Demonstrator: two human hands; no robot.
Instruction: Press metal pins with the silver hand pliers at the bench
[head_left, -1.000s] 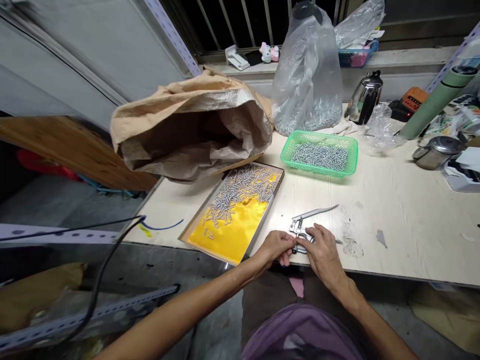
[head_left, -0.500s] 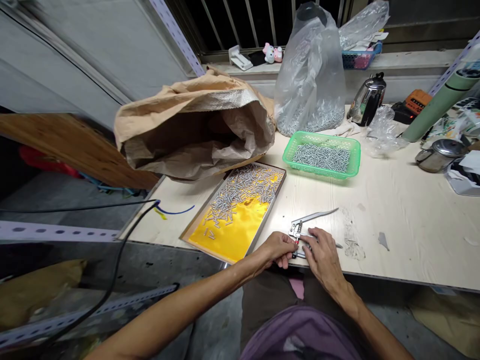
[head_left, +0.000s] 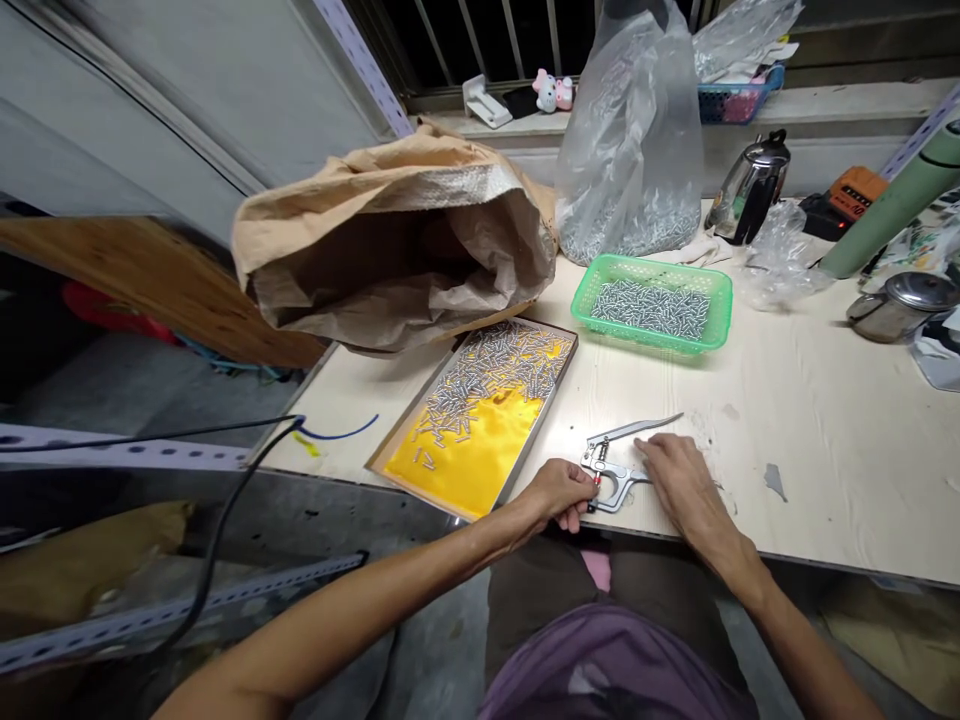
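pliers (head_left: 624,481) lie between left grip (head_left: 561,490), pinched at their head, contents hidden, and right grip (head_left: 686,492), loosely spread.

head view — forward-down over table (head_left: 825,440)

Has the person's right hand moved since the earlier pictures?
Yes: the right hand has moved rightward, closer to the grey patch on the table, exposing more of the hand tool.
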